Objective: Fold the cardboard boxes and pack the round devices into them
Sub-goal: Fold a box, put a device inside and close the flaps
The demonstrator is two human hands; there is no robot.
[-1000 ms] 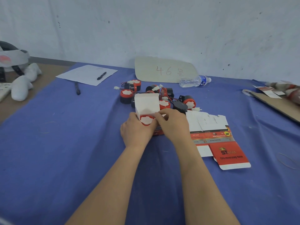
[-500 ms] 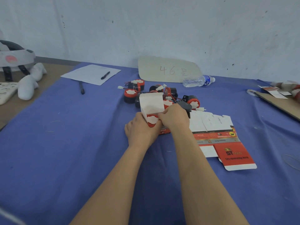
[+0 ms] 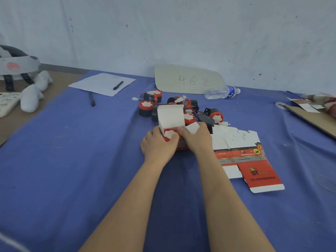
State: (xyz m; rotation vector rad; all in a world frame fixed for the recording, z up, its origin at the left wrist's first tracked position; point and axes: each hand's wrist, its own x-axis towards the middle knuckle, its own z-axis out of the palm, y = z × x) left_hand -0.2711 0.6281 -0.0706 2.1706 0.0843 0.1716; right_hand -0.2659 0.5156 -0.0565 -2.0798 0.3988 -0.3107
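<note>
Box (image 3: 170, 116) mostly behind left hand (image 3: 158, 148) and right hand (image 3: 197, 139); blurred clutter (image 3: 327, 104) cut off at right edge

head-worn view, facing forward and down, close over table (image 3: 54, 179)

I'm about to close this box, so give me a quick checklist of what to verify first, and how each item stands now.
1. The round device sits in the cardboard box: ok, its white face shows in the opening.
2. Its wire and plug tucked in: cannot tell, hidden.
3. The lid flap free to fold: ok, it stands upright.
4. The right side flap folded in: not ok, it sticks out above the right hand.
5. Box steadied: ok, the left hand and right hand grip its sides.
6. Next flat box blank at hand: ok, lying right of the box.
</note>
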